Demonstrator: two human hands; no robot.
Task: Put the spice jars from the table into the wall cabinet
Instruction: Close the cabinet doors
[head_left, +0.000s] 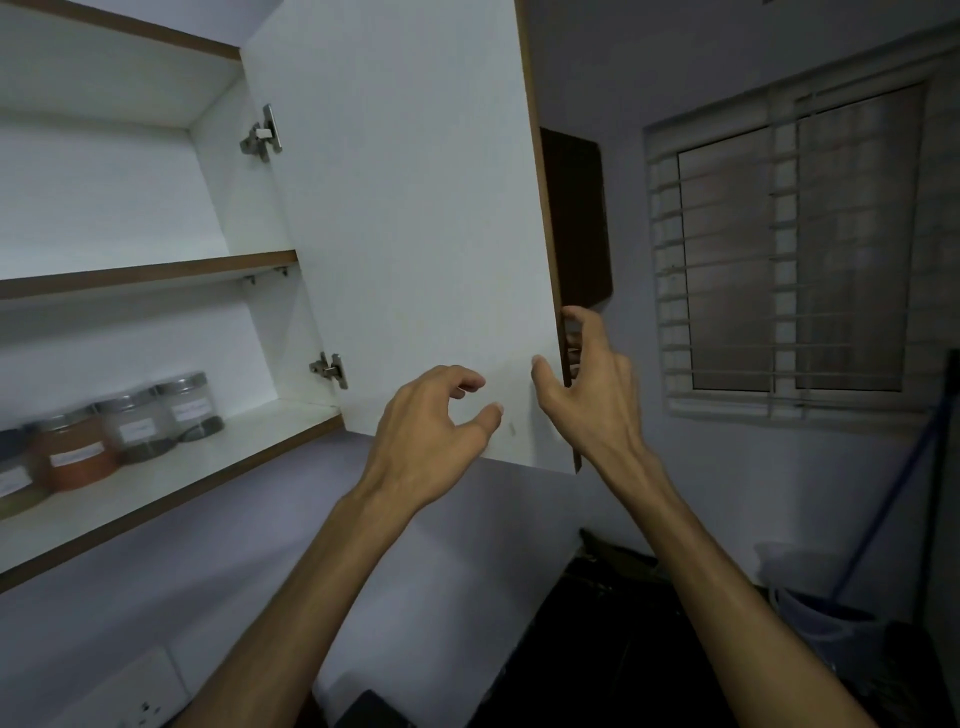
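Observation:
The wall cabinet stands open with its white door swung out toward me. Several clear spice jars with grey lids and white labels stand in a row on the bottom shelf at the left. My right hand grips the door's outer edge near its lower corner, thumb on the inner face and fingers behind the edge. My left hand hovers in front of the door's lower part with fingers curled and apart, holding nothing.
A barred window fills the right wall. A bucket and a broom handle stand in the right corner. A wall socket sits below the cabinet. The upper shelf holds nothing visible.

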